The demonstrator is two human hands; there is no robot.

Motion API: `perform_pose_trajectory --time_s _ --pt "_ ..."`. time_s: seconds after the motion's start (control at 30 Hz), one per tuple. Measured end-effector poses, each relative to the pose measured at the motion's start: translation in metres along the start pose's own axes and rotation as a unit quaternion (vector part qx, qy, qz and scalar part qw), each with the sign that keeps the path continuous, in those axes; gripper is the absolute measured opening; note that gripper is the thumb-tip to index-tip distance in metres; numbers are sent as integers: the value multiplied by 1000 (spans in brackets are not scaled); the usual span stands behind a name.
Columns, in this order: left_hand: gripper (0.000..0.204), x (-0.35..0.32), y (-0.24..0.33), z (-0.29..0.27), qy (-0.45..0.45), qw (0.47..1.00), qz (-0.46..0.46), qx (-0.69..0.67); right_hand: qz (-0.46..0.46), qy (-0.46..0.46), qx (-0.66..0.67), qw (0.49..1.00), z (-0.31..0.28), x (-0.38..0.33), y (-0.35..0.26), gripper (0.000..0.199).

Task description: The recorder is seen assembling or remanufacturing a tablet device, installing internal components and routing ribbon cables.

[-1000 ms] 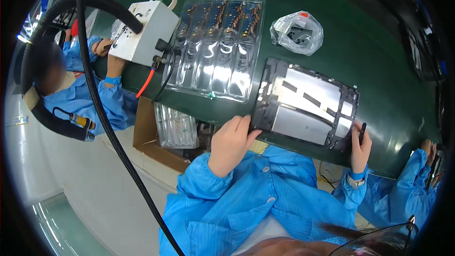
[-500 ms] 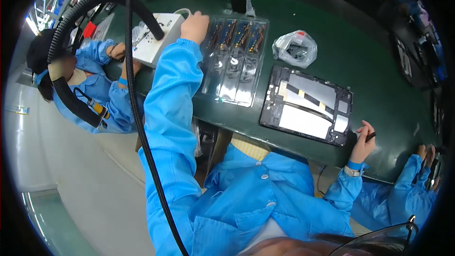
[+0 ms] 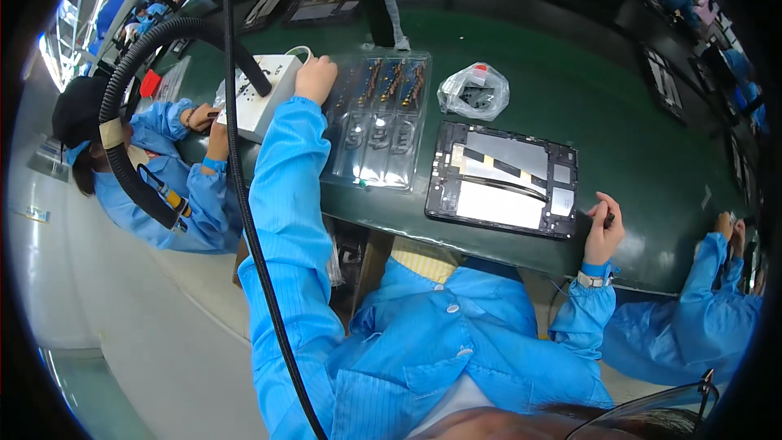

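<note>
Reaching further than half a second ago, the left hand (image 3: 315,79) now rests at the seam between the clear plastic tray (image 3: 376,121) and the white box (image 3: 262,95), its fingers curled down on the tray's far left corner; whether they actually pinch anything cannot be told. One second ago this hand lay at the near edge of the tabletop (image 3: 619,126), by the opened tablet (image 3: 505,180).

That clear plastic tray lies flat on the green tabletop, holding rows of small dark and copper-coloured parts in its long pockets. Just left of the tray stands the white box, with a thick black hose (image 3: 134,106) arching over it. Right of the tray, close beside it, lies the opened tablet with its dark frame and silvery inner plates. Beyond the tablet, and near the tray's far right corner, sits a crumpled clear bag (image 3: 473,90) of dark bits.

At the tablet's near right corner, the right hand (image 3: 604,231) is closed around a thin dark tool (image 3: 608,216).

Left of the white box, another person in a blue coat (image 3: 175,187) works at the same tabletop.
</note>
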State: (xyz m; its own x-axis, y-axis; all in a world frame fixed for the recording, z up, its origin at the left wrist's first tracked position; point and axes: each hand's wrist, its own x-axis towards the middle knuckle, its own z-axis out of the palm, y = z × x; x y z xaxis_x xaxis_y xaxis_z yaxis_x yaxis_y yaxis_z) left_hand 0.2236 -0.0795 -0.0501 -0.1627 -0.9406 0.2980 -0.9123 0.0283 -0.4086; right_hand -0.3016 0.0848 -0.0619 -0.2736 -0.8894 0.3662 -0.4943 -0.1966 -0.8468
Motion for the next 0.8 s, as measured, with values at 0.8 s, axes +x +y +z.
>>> perform_pose_trajectory --time_s 0.8 --pt "11 -187 191 -218 165 950 209 -165 183 -383 372 826 93 -74 -113 19"
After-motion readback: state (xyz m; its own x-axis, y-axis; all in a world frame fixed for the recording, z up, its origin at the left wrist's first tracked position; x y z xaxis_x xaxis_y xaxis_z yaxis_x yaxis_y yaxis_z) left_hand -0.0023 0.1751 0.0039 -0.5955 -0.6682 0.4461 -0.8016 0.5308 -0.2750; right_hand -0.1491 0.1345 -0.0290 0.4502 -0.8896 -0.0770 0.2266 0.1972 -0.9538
